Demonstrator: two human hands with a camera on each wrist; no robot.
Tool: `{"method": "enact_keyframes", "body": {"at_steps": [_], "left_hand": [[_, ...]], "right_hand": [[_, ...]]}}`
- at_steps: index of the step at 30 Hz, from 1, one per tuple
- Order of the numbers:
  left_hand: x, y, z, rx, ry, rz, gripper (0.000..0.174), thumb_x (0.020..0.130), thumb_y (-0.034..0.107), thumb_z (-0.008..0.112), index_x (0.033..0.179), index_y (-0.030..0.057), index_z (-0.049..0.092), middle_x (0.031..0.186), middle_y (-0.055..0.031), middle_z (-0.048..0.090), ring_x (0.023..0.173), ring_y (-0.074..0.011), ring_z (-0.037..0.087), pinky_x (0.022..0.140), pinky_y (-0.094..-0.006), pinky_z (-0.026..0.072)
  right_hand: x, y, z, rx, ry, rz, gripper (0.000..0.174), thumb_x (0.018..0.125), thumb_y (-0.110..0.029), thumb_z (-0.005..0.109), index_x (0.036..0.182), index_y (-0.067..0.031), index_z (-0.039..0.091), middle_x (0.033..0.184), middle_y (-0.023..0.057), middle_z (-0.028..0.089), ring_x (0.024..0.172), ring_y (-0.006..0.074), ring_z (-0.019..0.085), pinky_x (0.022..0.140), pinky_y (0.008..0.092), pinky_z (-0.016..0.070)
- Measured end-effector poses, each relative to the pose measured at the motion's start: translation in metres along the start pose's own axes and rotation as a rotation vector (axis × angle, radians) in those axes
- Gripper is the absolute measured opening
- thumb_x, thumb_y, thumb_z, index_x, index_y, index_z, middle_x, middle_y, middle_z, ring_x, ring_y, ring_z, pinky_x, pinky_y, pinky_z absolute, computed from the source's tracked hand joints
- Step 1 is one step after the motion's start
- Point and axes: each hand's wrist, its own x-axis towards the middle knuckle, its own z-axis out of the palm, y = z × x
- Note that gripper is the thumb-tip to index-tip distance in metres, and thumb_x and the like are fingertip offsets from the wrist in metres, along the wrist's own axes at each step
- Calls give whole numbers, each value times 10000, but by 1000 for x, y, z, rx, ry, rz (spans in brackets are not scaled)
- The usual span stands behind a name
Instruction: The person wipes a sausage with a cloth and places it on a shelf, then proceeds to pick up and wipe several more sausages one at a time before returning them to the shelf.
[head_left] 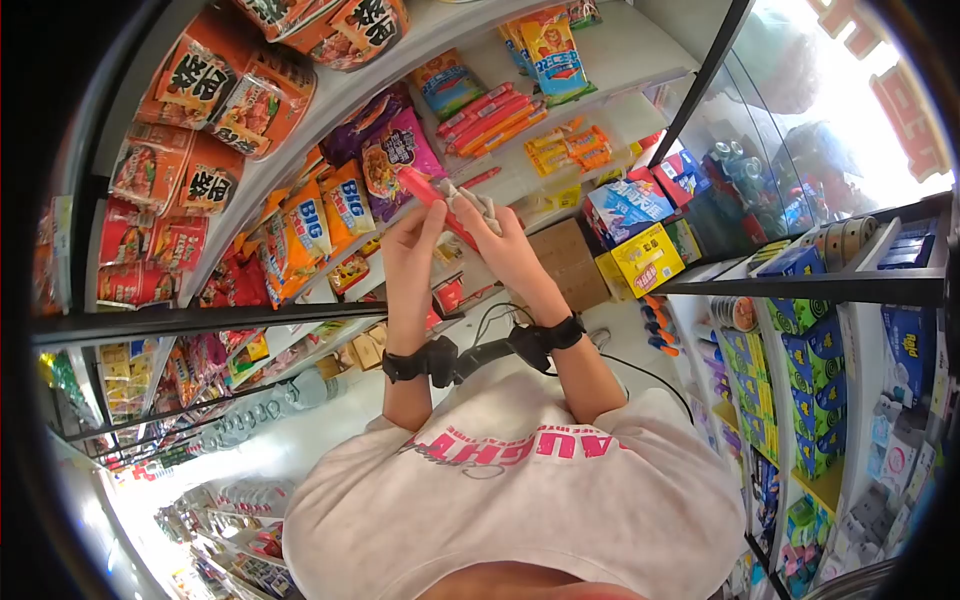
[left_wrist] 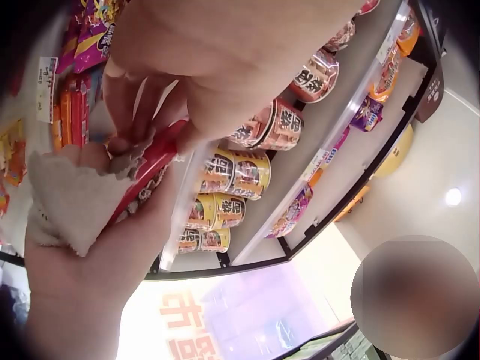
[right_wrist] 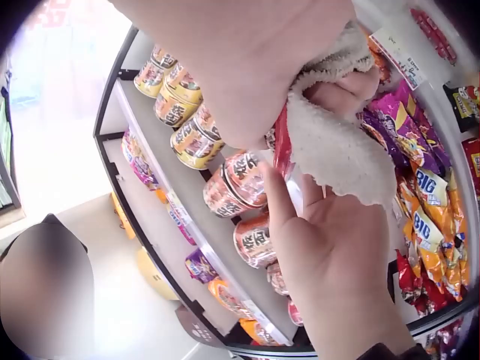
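Both hands meet over a slim red packet (head_left: 418, 187) in front of the snack shelves. My left hand (head_left: 410, 240) pinches the packet between thumb and fingers. A grey-white cloth (right_wrist: 337, 146) is bunched in my right hand (head_left: 507, 250), its fingers curled round it, with the cloth against the packet. In the left wrist view the red packet (left_wrist: 159, 156) lies between the cloth (left_wrist: 75, 199) and the left hand (left_wrist: 240, 60). The right wrist view shows the right hand (right_wrist: 247, 67) over the cloth, while the left hand (right_wrist: 322, 247) reaches up from below. Much of the packet is hidden.
Shelves ahead carry orange noodle cups (head_left: 215, 90), orange BIG bags (head_left: 300, 235), a purple snack bag (head_left: 400, 160) and red stick packs (head_left: 490, 120). A yellow box (head_left: 647, 260) and a cardboard box (head_left: 567, 265) stand below. Stocked shelves (head_left: 840, 440) line the right side.
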Motion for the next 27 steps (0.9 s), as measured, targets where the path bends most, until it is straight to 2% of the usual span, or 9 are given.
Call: {"method": "enact_keyframes", "body": {"at_steps": [7, 11, 12, 15, 18, 21, 23, 24, 27], "left_hand": [[54, -17, -52, -377, 147, -27, 362, 1075, 314, 547, 1271, 20, 628, 1150, -87, 701, 1012, -175, 673, 938, -352, 521], [78, -29, -45, -392, 86, -57, 337, 1099, 325, 489, 1258, 40, 572, 1014, -44, 645, 869, -134, 641, 781, -296, 528], [79, -16, -37, -309, 30, -79, 324, 1096, 338, 487, 1182, 39, 583, 897, -33, 598, 762, -114, 595, 717, -285, 509], [95, -16, -44, 264, -164, 24, 355, 1088, 342, 500, 1190, 13, 589, 879, -38, 614, 736, -106, 580, 673, -276, 490], [92, -14, -31, 271, -157, 139, 245, 1011, 218, 651, 1165, 29, 637, 851, -16, 649, 762, -95, 599, 698, -253, 484], [85, -1, -27, 401, -244, 213, 227, 912, 120, 760, 1098, 25, 670, 886, -51, 694, 792, -111, 634, 711, -271, 499], [84, 12, -20, 531, -368, 253, 251, 902, 126, 762, 1108, 19, 665, 915, -68, 711, 813, -130, 658, 740, -285, 513], [86, 14, -20, 518, -412, 228, 321, 872, 124, 771, 1147, -2, 664, 1032, -112, 711, 911, -203, 688, 821, -328, 523], [98, 19, -14, 727, -456, 496, 389, 852, 117, 766, 1205, -11, 664, 1107, -147, 689, 1012, -272, 682, 899, -359, 512]], "right_hand": [[42, 30, 34, -242, -58, -116, 344, 1001, -307, 669, 947, 30, 620, 740, 44, 587, 715, 100, 511, 629, 316, 445], [41, 31, 38, -334, -55, -162, 331, 992, -270, 673, 1035, 50, 601, 760, 121, 598, 725, 152, 552, 667, 355, 478], [39, 29, 37, -350, -75, -164, 336, 991, -265, 672, 1063, 55, 598, 766, 139, 597, 729, 163, 564, 678, 360, 485], [49, 29, 20, -410, 190, -330, 343, 1000, -282, 666, 1138, 28, 620, 816, 86, 633, 744, 122, 565, 681, 315, 480], [69, 15, -3, 159, 337, -162, 342, 1008, -304, 659, 1181, -9, 655, 867, 12, 653, 766, 71, 557, 688, 265, 468], [81, -3, -20, -17, 267, -221, 330, 1006, -320, 659, 1185, -43, 681, 898, -50, 638, 774, 34, 528, 684, 234, 445], [81, -17, -22, -138, 214, -232, 329, 993, -297, 672, 1168, -20, 689, 908, -41, 647, 796, 48, 543, 708, 244, 460], [88, -15, -25, -155, 224, -272, 325, 989, -290, 675, 1163, -16, 690, 913, -37, 652, 801, 51, 547, 713, 248, 464], [98, -18, -36, -260, 313, -342, 308, 982, -253, 673, 1143, 8, 681, 917, 49, 698, 812, 111, 595, 741, 299, 494]]}}
